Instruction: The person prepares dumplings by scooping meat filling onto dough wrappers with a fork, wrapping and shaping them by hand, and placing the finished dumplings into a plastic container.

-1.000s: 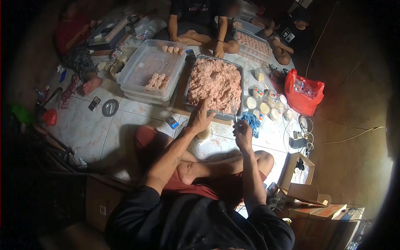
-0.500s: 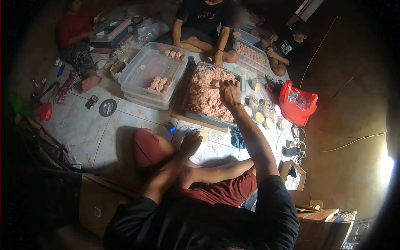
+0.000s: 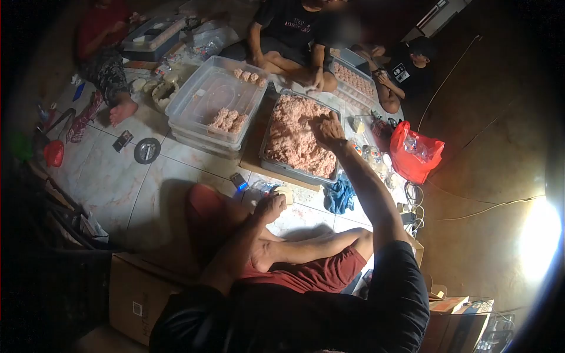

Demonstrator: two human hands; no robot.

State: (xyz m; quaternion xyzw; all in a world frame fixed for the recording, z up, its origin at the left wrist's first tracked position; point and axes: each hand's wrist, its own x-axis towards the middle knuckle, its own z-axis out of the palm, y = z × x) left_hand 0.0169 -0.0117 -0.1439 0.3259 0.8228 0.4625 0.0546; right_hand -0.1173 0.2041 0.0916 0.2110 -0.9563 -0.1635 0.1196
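Note:
A grey tub [image 3: 303, 172] is heaped with a pink, shaggy minced mixture [image 3: 294, 132]. Over the tub's right side reaches my right hand [image 3: 329, 133], its fingers curled round a fork whose tines are now hidden at the mixture. My left hand [image 3: 272, 207] is closed, held low above the floor in front of my crossed legs. Just beyond it lies a pale round item [image 3: 285, 194], and whatever is inside the fist is hidden. To the left of the tub, stacked clear plastic boxes [image 3: 176, 112] hold clumps of the mixture [image 3: 228, 120] in the top one.
A small scale-like device with a blue light [image 3: 239, 182] and a blue cloth [image 3: 339, 197] lie near the tub. Lidded jars [image 3: 371, 154], a red plastic bag [image 3: 416, 153] and cables stand on the right. Several people sit around, one [image 3: 294, 35] behind the tub.
My right hand has turned, and the fork's tines, visible before, no longer show. My left hand has lifted slightly and turned. The camera view has shifted a little.

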